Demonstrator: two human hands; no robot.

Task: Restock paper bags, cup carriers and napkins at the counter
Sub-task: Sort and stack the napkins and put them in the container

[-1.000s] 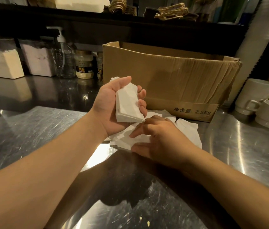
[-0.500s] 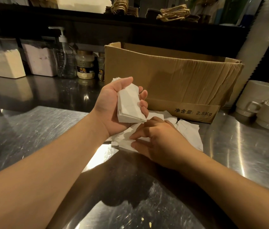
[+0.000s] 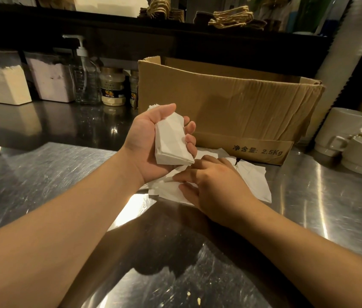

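Observation:
My left hand [image 3: 146, 141] grips a thick stack of white folded napkins [image 3: 171, 141], thumb on top and fingers curled round its right side, raised a little above the steel counter [image 3: 42, 174]. Loose white napkins [image 3: 253, 181] lie spread on the counter in front of an open cardboard box [image 3: 231, 105]. My right hand [image 3: 211, 185] lies on these loose napkins just below the stack, fingers pointing left with thumb and forefinger at a napkin's edge; whether they pinch it I cannot tell.
At the back left stand two napkin holders [image 3: 4, 85], a pump bottle [image 3: 85, 74] and jars [image 3: 112, 87]. White cups [image 3: 344, 134] are stacked at the right. Twine-handled items [image 3: 231, 18] sit on the upper shelf.
Almost nothing differs. My right hand's fingers have shifted slightly on the loose napkins; my left hand keeps the stack where it was.

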